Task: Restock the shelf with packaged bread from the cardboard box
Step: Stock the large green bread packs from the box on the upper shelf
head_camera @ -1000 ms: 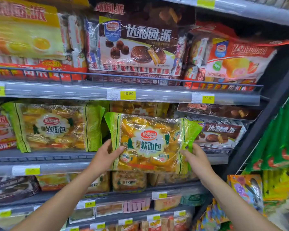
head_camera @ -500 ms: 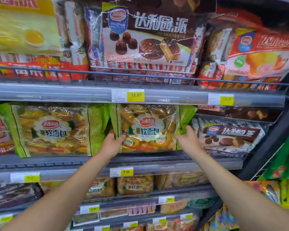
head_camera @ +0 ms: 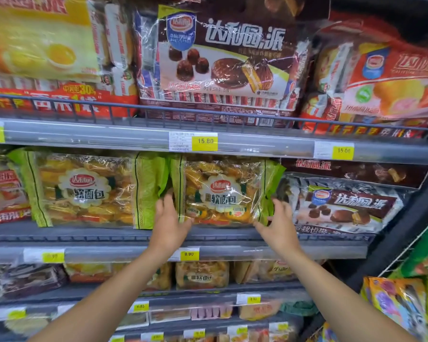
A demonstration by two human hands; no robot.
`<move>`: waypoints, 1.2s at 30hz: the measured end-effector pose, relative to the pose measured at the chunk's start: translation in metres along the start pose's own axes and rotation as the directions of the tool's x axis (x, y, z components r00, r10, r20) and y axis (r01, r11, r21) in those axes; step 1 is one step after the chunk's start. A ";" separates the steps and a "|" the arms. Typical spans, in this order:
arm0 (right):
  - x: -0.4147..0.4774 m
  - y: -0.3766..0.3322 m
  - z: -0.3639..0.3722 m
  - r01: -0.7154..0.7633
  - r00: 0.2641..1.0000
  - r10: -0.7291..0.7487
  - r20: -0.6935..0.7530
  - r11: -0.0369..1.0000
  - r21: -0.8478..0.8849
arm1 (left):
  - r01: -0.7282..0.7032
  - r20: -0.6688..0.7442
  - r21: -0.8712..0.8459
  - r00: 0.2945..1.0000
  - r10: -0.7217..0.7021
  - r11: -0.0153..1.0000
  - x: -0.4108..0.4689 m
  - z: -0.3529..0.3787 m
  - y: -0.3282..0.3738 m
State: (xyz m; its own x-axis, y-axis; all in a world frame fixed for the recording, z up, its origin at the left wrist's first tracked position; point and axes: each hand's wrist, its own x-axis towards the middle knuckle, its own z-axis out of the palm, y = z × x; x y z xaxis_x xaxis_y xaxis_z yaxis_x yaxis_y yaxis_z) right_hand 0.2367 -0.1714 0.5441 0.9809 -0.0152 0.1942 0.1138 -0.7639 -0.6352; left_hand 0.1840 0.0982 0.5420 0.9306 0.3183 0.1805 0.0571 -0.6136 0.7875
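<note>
Steadying bread pack (head_camera: 223,191) on shelf (head_camera: 109,235): your left hand (head_camera: 169,218) flat against its edge, right hand (head_camera: 278,224) fingers spread, neither gripping. Release early, slick upright pack may tip off.

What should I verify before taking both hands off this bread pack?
1. Bread pack upright on middle shelf, label outward: ok.
2. Its base behind the shelf's front lip: ok.
3. Left hand off the pack: not ok, it touches the left edge.
4. Right hand off the pack: cannot tell, fingers spread by the right flap.
5. Gap to neighbouring pack: not ok, green flaps overlap.
6. Price tag below readable: ok.
</note>
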 end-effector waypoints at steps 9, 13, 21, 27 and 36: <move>-0.004 -0.017 0.017 0.208 0.978 -0.187 0.094 0.924 -0.321 | -0.297 0.061 0.636 0.940 0.337 0.712 0.012 0.004 -0.002; 0.005 -0.021 0.021 0.205 0.975 -0.219 0.024 0.861 -0.466 | -0.288 0.095 0.718 0.942 0.321 0.634 0.026 0.010 -0.001; 0.032 -0.032 0.033 0.192 0.973 -0.229 -0.002 0.821 -0.538 | -0.314 0.083 0.716 0.925 0.370 0.623 0.053 0.022 -0.015; 0.060 -0.026 0.045 0.230 0.958 -0.288 -0.009 0.781 -0.580 | -0.332 0.031 0.676 0.905 0.424 0.658 0.073 0.035 -0.024; 0.087 -0.019 0.061 0.199 0.958 -0.280 -0.063 0.805 -0.558 | -0.342 -0.003 0.675 0.884 0.467 0.653 0.091 0.046 -0.031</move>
State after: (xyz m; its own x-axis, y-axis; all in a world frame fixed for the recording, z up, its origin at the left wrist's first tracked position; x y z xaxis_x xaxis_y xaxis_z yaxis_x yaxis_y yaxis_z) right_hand 0.3300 -0.1190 0.5270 0.8977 0.1587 0.4109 0.1984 -0.9785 -0.0556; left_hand 0.2837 0.1129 0.5073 0.8485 -0.0025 0.5292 -0.0371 -0.9978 0.0548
